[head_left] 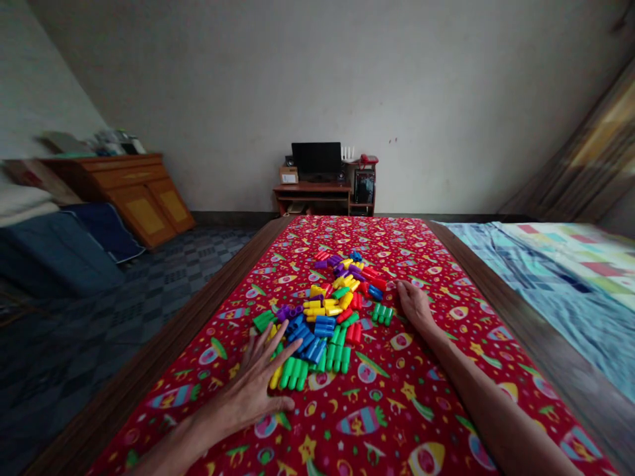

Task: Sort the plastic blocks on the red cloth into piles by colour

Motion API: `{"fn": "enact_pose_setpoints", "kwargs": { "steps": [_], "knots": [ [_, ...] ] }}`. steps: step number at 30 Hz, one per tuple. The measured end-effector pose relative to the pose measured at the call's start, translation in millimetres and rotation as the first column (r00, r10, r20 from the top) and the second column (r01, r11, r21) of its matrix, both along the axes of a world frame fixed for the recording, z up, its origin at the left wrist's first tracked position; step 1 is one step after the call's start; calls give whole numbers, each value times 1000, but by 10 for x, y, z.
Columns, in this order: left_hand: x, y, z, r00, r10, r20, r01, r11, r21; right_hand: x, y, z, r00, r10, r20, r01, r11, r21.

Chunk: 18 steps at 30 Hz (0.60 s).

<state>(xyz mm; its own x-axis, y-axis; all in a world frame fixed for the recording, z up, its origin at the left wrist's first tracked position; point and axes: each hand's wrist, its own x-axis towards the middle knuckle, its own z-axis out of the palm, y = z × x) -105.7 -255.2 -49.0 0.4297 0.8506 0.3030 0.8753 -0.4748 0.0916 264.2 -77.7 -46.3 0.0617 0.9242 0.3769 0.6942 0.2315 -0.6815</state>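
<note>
A pile of colourful plastic blocks (pixel 325 311) is lying on a bench (pixel 163 344) covered by a red patterned cloth (pixel 397 410). The left hand (pixel 258 383) is resting flat against the pile's near edge, grip released and fingers spread. The right hand (pixel 414 305) is lying slack, grasping nothing, beside a green block (pixel 381 313).

Dim room, blurred warped edges

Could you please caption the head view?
Left hand and right hand flank a pile of colourful plastic tube blocks on a red patterned cloth.
</note>
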Motion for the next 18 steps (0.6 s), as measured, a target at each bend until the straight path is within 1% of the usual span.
{"fn": "enact_pose_setpoints", "kwargs": {
  "steps": [1,2,4,6,8,9,11,13,14,15,16,17,18],
  "knots": [
    [37,23,-76,999,30,20,-30,999,10,-4,-4,9,1000,-5,7,5,1000,1],
    [100,96,-119,997,49,52,-50,999,15,-7,-7,16,1000,-9,9,9,1000,2],
    [292,352,-116,994,36,107,-35,999,-8,-8,-9,25,1000,-14,-4,14,1000,6],
    [541,677,-32,984,45,174,-39,999,-37,-4,-6,23,999,-17,-33,17,1000,8],
    [800,994,83,963,35,266,-23,999,-47,6,3,14,998,-28,-65,29,1000,10],
    [913,1140,142,946,16,324,-4,999,-38,13,9,9,996,-36,-82,37,999,10],
    [1068,1416,256,910,-31,413,22,999,25,28,18,1,991,-41,-125,43,999,13],
    [1087,1698,360,892,-74,447,34,995,97,41,19,-1,985,-28,-170,32,999,20],
    [1045,1849,405,886,-73,457,22,993,116,44,18,0,982,-23,-189,28,999,25],
    [974,2006,444,879,-40,476,-16,993,113,46,15,2,978,-26,-205,32,999,31],
    [886,2165,475,866,32,500,-83,993,80,44,12,5,975,-37,-218,46,998,37],
    [793,2321,495,844,137,519,-163,987,4,41,10,9,972,-56,-230,68,997,44],
    [709,2468,503,813,250,526,-236,967,-96,36,9,11,967,-79,-240,93,994,49]
  ]
}}
